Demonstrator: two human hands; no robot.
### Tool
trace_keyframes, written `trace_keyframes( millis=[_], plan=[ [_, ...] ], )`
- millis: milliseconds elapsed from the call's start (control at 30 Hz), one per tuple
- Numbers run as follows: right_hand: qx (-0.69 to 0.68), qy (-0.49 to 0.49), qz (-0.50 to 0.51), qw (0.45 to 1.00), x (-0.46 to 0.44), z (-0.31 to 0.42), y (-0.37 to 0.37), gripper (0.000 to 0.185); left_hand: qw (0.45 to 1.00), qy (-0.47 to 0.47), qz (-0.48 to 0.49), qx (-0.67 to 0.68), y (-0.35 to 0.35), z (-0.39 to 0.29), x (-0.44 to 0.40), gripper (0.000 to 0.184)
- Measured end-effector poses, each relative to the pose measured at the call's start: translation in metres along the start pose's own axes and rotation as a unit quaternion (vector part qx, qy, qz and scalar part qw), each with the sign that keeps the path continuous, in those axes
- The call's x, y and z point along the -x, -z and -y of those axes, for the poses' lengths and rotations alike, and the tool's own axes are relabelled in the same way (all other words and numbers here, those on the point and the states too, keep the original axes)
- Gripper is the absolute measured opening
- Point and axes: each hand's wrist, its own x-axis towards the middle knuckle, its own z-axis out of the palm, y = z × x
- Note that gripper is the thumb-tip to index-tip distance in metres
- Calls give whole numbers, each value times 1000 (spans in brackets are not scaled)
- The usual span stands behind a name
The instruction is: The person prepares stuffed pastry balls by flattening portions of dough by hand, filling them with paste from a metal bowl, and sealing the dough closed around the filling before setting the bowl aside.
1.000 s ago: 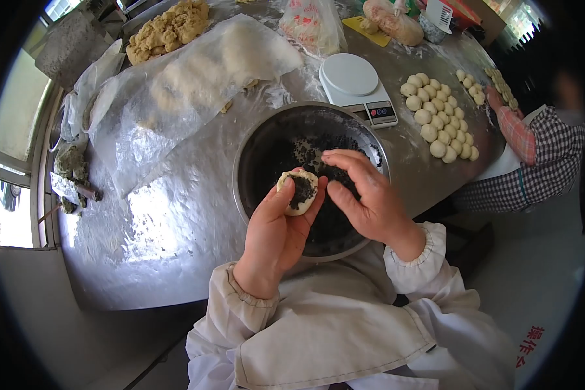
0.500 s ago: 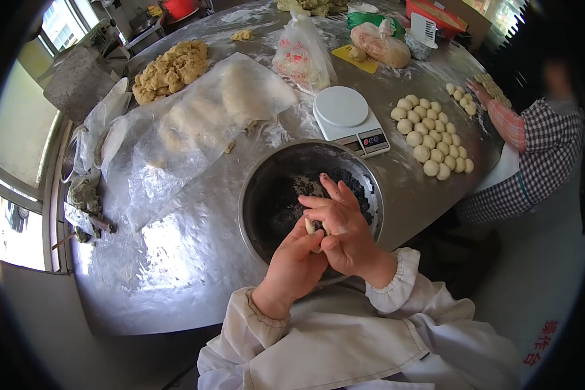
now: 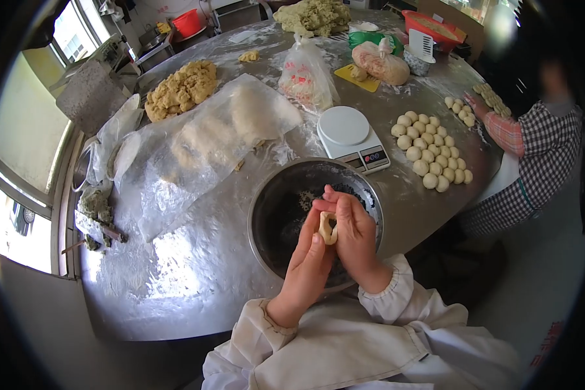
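Observation:
My left hand and my right hand are cupped together above a metal bowl. Between them is a small pale dough wrapper, bent into a ring with a dark middle. My left thumb presses the wrapper's near side, and the right hand's fingers and thumb curl round its other side. Inside the bowl lies a dark, crumbly filling, partly hidden by my hands. Just behind the bowl stands a white kitchen scale.
Rows of dough balls lie right of the scale. Plastic sheeting covers pale dough on the left, near a yellow dough mound. Tied bags, a green dough heap and a red basin stand behind. A co-worker handles dough at right.
My right hand's spread fingers have closed in around the dough wrapper, which now shows as an open ring. The view has tilted slightly, so the table things sit lower.

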Motion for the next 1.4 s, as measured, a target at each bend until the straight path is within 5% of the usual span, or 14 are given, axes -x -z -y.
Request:
trace_keyframes(
  millis=[133,233,367,433,667,767,833,900,967,1100,1200,1267,1333,1400],
  plan=[
    [-71,19,75,995,2,-3,-1,72,863,-236,52,-444,27,5,-5,30],
    [-107,-41,132,985,20,3,-7,95,811,-307,40,-497,25,-2,-5,23],
    [-81,-42,113,989,19,4,-6,59,703,-367,83,-603,29,-2,-5,56],
    [-93,-106,64,988,18,9,-7,40,760,-322,94,-557,25,-1,-3,74],
    [212,112,71,968,10,12,13,33,955,-15,128,-266,23,-10,3,123],
    [357,253,86,895,11,-2,9,53,954,25,212,-212,26,-14,-3,117],
    [343,167,107,918,9,-4,16,69,951,105,206,-203,29,-20,5,118],
    [357,91,153,917,8,-6,19,83,884,16,265,-384,33,-12,5,108],
    [386,99,196,896,6,-6,20,85,777,-95,290,-550,37,-1,7,91],
    [394,-10,130,910,-17,-11,22,80,807,-78,235,-536,25,-1,21,85],
    [227,131,203,943,11,-1,-1,79,767,-99,212,-597,48,5,14,84],
    [250,64,164,952,15,14,-9,78,757,-124,168,-619,47,8,10,78],
    [266,-48,96,958,-3,2,-10,77,624,-198,220,-723,11,-9,19,74],
    [180,-30,65,981,-4,-6,-8,71,732,-175,151,-641,4,-3,18,64]
  ],
)
